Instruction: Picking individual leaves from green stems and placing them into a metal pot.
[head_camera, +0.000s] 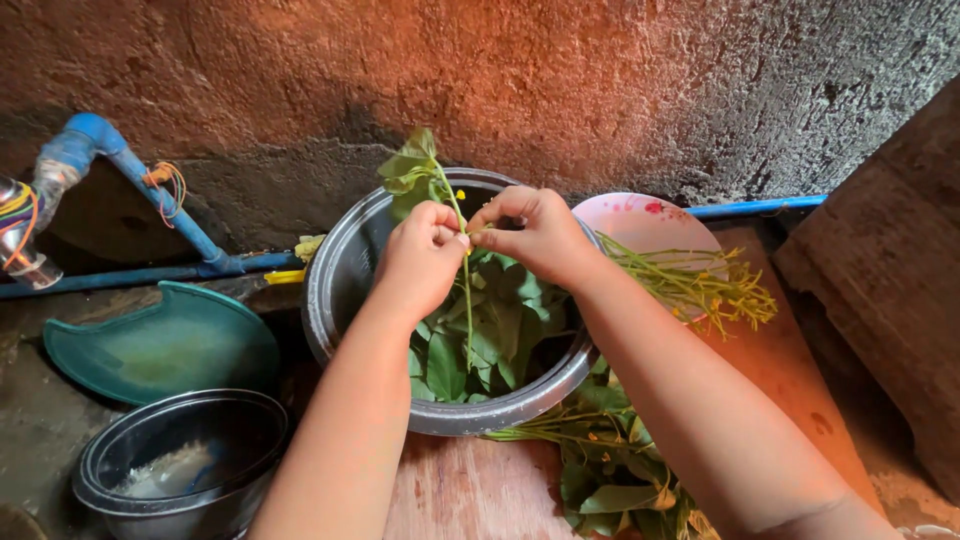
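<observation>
My left hand (422, 255) and my right hand (535, 235) meet over a round metal pot (335, 285), both pinching one thin green stalk (466, 300). The stalk runs upright between my fingertips, with leaves and a small yellow flower at its top (412, 170) and its lower end hanging into the pot. Picked green leaves (490, 345) fill the pot's bottom.
A white plate (650, 222) holds bare stems with yellow flowers (700, 285) at the right. More leafy stalks (600, 470) lie on the wooden board (470, 490). A teal dish (165, 345), a dark bowl (180, 465) and blue pipes (150, 190) are on the left, with a rough wall behind.
</observation>
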